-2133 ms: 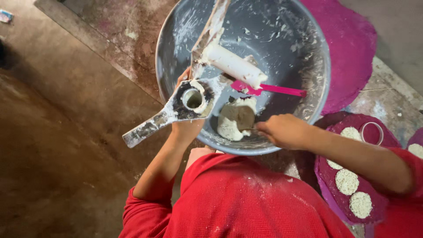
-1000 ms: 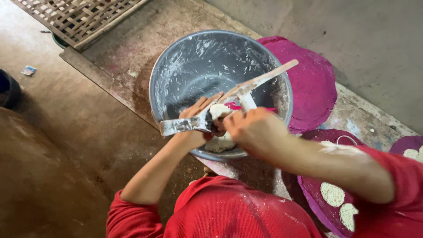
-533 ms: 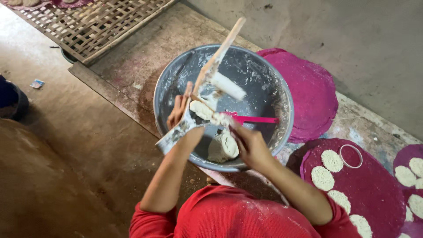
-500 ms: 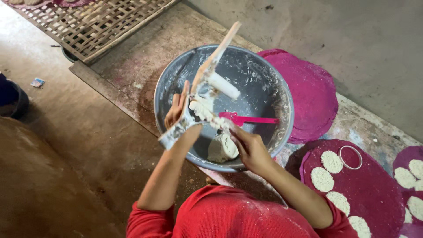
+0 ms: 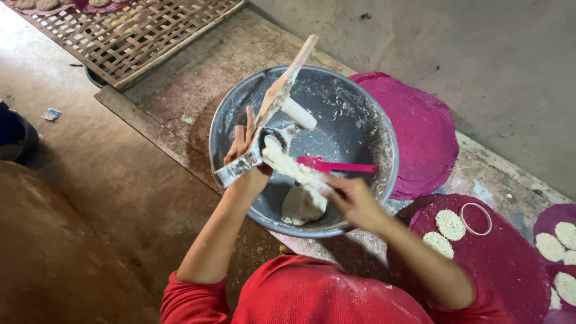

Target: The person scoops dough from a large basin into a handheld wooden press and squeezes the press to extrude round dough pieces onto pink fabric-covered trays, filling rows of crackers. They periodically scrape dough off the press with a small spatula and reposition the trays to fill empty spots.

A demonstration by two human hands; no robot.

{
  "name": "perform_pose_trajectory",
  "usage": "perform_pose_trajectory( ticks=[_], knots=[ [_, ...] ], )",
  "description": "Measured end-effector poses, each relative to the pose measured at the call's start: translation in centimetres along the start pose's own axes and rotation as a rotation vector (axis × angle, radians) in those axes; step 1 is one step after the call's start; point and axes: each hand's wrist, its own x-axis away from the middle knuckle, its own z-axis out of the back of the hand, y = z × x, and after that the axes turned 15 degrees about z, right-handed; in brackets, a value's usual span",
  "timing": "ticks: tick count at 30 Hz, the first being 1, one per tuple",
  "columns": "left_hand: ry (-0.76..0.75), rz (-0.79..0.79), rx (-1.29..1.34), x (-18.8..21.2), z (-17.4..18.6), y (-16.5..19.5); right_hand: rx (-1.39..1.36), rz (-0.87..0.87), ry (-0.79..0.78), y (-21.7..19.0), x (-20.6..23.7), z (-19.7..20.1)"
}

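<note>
Slanting up-right over the bowl (image 5: 366, 129), the press (image 5: 273, 114).

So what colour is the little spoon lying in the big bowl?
Bright pink. The spoon lies inside the grey bowl; the head view shows it plainly.

- A plain home food-making spot at floor level, with work laid out on a bare, stained concrete floor (image 5: 108, 180).
- A big flour-dusted grey metal basin (image 5: 360, 129) sits on it, holding a lump of white dough (image 5: 302, 206).
- Round magenta cloth mats (image 5: 420, 132) lie to the right, some carrying small flat white dough discs (image 5: 450, 224).
- A woven bamboo lattice tray (image 5: 138, 33) lies far left.
</note>
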Motion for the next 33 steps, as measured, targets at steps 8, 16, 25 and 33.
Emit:
perform_pose_trajectory(
  ticks=[8,16,25,33],
  knots=[
    [-0.359,-0.018,-0.402,1.7,-1.0,0.6,0.510,-0.146,-0.432,-4.8,-6.0,9.5],
    [-0.335,-0.026,0.205,3.4,0.3,2.4,1.097,0.353,-0.545,-10.7,-6.8,2.6],
    [-0.652,0.442,0.639,2.8,2.1,0.0,0.900,0.246,-0.472,-11.6,-3.8,9.4],
    [-0.608,0.094,0.787,2.6,-0.1,0.5,0.941,0.284,-0.471,-11.2,-6.7,9.4]
  ],
)
